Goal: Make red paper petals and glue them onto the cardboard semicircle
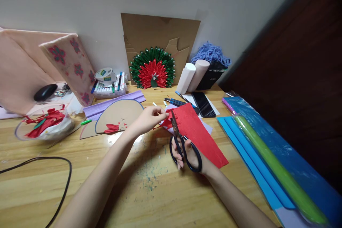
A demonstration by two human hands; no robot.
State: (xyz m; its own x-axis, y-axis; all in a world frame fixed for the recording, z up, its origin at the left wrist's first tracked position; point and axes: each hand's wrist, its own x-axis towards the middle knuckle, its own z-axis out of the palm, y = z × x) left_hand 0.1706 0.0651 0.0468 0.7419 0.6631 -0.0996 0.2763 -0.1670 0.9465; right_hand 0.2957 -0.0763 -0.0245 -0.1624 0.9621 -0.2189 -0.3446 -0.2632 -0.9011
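My right hand is closed through the black handles of a pair of scissors, whose blades point up into the left edge of a red crepe paper sheet. That edge is cut into narrow strips. My left hand pinches the cut strips at the sheet's upper left corner. The sheet lies slanted over the wooden table.
A half-round cardboard piece with red petals lies left of my hands. A glass bowl holds red scraps. At the wall stand a red-and-green paper fan, markers, paper rolls, a phone. Blue and green paper lies right; a black cable left.
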